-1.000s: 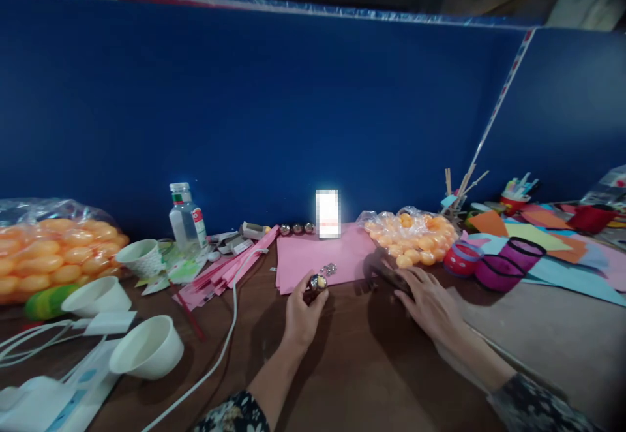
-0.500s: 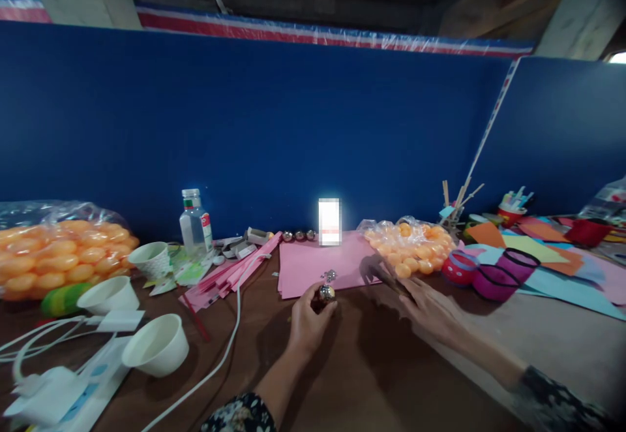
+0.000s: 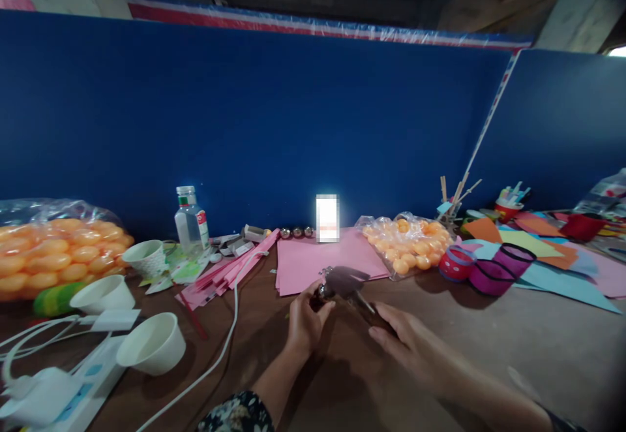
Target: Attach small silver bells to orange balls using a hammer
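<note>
My left hand (image 3: 306, 318) is closed around a shiny metal ball (image 3: 320, 293), at the front edge of the pink paper sheets (image 3: 298, 259). In my right hand (image 3: 408, 337) is a hammer (image 3: 364, 303), gripped by its handle. Its dark head, smeared by motion, is right beside the ball and partly in front of it; whether they touch I cannot tell. Small silvery bits lie just behind the ball, mostly hidden by the hammer head. Several more metal balls (image 3: 297, 231) are lined up at the back of the paper.
Bags of orange balls (image 3: 59, 256) stand left and right. White paper cups (image 3: 154, 347), a power strip (image 3: 92, 386) and a white cable (image 3: 229, 334) occupy the left side. A clear bottle (image 3: 190, 223) stands behind pink strips (image 3: 235, 272). Purple felt cups (image 3: 493, 277) and coloured paper (image 3: 562, 285) lie right.
My right hand has swung the hammer leftward, from beside the orange balls to the metal ball. My left hand keeps its hold on the ball in nearly the same spot.
</note>
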Demonstrator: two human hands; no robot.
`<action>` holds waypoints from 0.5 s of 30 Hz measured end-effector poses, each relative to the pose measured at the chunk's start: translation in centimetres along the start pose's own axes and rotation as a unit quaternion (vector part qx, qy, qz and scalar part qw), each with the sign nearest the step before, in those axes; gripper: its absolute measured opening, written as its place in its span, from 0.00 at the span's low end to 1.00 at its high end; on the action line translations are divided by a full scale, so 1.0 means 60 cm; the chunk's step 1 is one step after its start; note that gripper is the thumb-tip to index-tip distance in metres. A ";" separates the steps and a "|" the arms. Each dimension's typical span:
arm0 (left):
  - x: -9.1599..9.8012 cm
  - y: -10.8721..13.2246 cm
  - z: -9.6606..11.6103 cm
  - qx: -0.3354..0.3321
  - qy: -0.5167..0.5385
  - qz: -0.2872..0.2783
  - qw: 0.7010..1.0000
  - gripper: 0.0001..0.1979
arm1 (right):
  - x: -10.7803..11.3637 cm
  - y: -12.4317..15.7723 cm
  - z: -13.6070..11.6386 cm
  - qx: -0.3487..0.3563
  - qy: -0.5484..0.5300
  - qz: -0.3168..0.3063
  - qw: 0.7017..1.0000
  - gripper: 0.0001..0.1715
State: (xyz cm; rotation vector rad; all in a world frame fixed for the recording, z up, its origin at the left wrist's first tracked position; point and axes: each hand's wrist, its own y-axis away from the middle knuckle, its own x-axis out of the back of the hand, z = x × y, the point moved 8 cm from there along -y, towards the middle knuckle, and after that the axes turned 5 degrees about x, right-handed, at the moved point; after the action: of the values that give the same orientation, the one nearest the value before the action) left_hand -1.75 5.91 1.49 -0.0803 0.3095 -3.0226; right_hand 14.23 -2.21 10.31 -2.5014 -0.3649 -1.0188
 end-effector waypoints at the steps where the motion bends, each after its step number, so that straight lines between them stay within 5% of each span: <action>1: 0.000 0.000 0.000 0.002 0.003 0.000 1.000 0.19 | -0.002 -0.001 -0.001 0.002 -0.002 0.001 1.000 0.15; 15: -0.003 0.003 0.004 -0.006 -0.027 -0.033 0.999 0.15 | 0.004 -0.015 -0.009 -0.009 -0.031 0.020 0.999 0.19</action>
State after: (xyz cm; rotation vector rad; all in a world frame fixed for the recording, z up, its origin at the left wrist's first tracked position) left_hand -1.51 5.71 1.69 -0.1763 0.3268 -3.0770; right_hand 13.74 -1.65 11.09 -2.5495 -0.3249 -0.9359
